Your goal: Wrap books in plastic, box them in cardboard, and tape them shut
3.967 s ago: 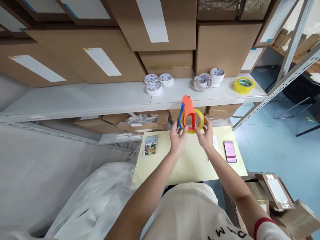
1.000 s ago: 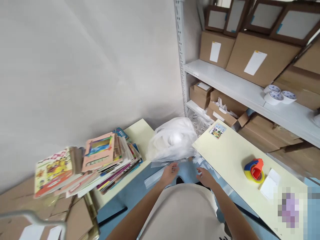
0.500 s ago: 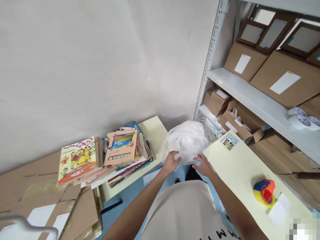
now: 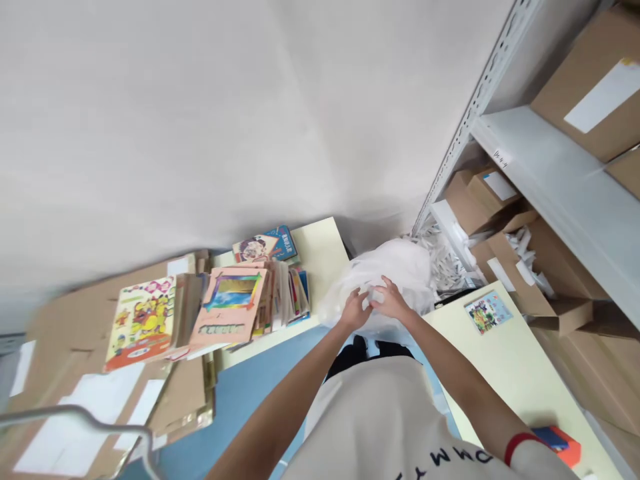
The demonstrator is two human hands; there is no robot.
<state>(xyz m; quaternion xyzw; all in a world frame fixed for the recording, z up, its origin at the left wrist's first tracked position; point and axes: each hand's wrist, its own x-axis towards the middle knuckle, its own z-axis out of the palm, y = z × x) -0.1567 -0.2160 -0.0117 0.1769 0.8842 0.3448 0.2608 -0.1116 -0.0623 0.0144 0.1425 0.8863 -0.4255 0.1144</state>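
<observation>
Beyond the left hand (image 4: 357, 311) and right hand (image 4: 391, 301) rose the pale wall (image 4: 200, 133); nearer than both, blue floor (image 4: 260, 373) gave room between the edges of left table (image 4: 323, 240) and right table (image 4: 485, 363). Under both hands, the white plastic bag (image 4: 400, 260) sat unlifted, handling judged barely begun. Hands half-curled, nearly meeting; whether pinching it, could not tell

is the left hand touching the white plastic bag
Cannot tell. The head view looks down with the left hand in front of the white plastic bag, so neither contact nor a gap shows.
</observation>
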